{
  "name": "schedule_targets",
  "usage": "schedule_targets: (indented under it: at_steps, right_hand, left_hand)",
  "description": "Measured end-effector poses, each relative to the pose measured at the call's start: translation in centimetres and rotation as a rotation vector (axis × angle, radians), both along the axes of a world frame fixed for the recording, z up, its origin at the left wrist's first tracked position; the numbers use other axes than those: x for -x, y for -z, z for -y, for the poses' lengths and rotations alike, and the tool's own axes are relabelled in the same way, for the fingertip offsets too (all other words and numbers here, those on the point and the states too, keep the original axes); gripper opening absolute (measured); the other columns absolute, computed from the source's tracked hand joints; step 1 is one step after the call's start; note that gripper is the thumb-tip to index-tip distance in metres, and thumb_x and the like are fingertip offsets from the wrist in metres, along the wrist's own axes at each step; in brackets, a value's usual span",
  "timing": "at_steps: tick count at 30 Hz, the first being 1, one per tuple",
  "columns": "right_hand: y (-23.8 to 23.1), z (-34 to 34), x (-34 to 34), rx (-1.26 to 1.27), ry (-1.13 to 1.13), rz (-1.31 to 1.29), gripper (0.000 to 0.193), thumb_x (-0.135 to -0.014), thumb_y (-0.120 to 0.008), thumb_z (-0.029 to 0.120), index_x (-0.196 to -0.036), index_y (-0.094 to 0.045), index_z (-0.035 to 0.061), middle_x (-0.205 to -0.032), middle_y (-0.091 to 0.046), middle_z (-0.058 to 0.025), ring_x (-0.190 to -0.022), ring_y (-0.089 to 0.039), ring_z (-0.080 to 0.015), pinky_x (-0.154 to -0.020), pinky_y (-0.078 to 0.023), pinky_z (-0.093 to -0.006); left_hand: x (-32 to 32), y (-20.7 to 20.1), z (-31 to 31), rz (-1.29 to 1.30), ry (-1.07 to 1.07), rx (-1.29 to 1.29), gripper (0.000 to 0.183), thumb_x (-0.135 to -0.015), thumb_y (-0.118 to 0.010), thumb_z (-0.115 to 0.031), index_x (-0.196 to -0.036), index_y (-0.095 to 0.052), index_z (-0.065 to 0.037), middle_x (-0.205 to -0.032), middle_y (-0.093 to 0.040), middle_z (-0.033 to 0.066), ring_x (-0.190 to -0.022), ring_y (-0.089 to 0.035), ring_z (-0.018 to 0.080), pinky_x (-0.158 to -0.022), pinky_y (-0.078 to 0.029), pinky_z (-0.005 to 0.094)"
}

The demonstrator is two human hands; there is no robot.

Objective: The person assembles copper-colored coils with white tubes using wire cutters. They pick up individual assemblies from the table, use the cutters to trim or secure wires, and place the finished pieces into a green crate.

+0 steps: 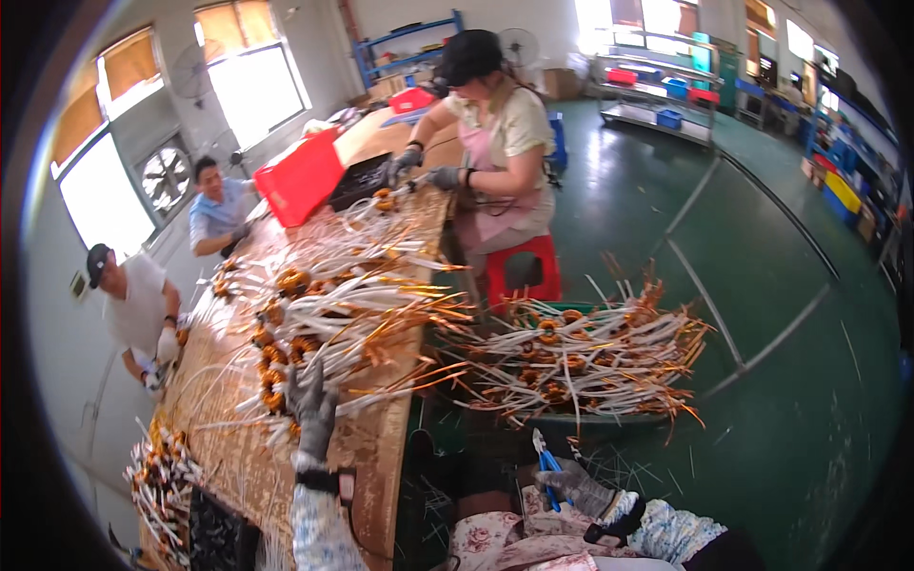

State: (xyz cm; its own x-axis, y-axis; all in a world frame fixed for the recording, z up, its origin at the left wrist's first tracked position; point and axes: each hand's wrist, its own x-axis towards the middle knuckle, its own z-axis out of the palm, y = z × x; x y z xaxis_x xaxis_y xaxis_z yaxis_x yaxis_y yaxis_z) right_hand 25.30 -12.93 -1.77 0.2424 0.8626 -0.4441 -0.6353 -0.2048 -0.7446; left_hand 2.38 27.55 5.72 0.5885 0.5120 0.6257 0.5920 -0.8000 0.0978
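Copper-wound coils (273, 379) lie just left of the fingers of your left hand (315, 414).
They should feel dense and hard, their white leads (338, 319) springy, the copper ends prickly; the ring body looks the surest hold. Your left fingers stand apart, contact unclear; your right hand (583, 490) is wrapped around blue-handled cutters (547, 462). Beyond your left fingers, more coils cover the table (376, 457).

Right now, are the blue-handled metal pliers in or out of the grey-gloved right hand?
In: the right hand grips the pliers by their handles.
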Motion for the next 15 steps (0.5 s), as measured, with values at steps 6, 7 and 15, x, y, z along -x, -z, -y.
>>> schedule_targets:
  at_steps: [6, 7, 15]
  right_hand:
    - [5.3, -1.2, -7.4, 0.097, 0.169, 0.165, 0.013, -0.080, -0.059, 0.012, -0.087, -0.054, 0.0025, -0.074, -0.061, -0.0092, -0.064, -0.061, -0.0184, -0.057, -0.050, -0.0293]
    - [6.0, -1.8, -8.6, 0.130, 0.221, 0.162, 0.014, -0.080, -0.059, 0.012, -0.087, -0.054, 0.0022, -0.075, -0.061, -0.0094, -0.068, -0.061, -0.0177, -0.059, -0.050, -0.0292]
    - [13.8, -10.6, -16.8, 0.301, -0.074, 1.040, 0.044, -0.078, -0.063, 0.023, -0.114, -0.045, 0.0054, -0.075, -0.056, -0.0100, -0.062, -0.053, -0.0185, -0.057, -0.045, -0.0343]
  left_hand:
    - [-6.2, -1.9, 12.8, 0.138, 0.408, 0.376, 0.070, -0.071, -0.069, -0.032, -0.134, -0.040, -0.016, -0.140, -0.020, 0.0207, -0.129, -0.019, 0.0362, -0.104, -0.018, 0.0420]
    - [-6.8, -1.3, 13.5, 0.145, 0.409, 0.378, 0.070, -0.071, -0.069, -0.032, -0.134, -0.040, -0.016, -0.140, -0.020, 0.0207, -0.129, -0.019, 0.0362, -0.104, -0.018, 0.0420]
    - [-9.0, 1.1, 13.0, -0.513, 0.160, 0.332, 0.084, -0.070, -0.063, -0.050, -0.140, -0.026, -0.021, -0.141, -0.023, 0.0172, -0.129, -0.019, 0.0384, -0.102, -0.014, 0.0511]
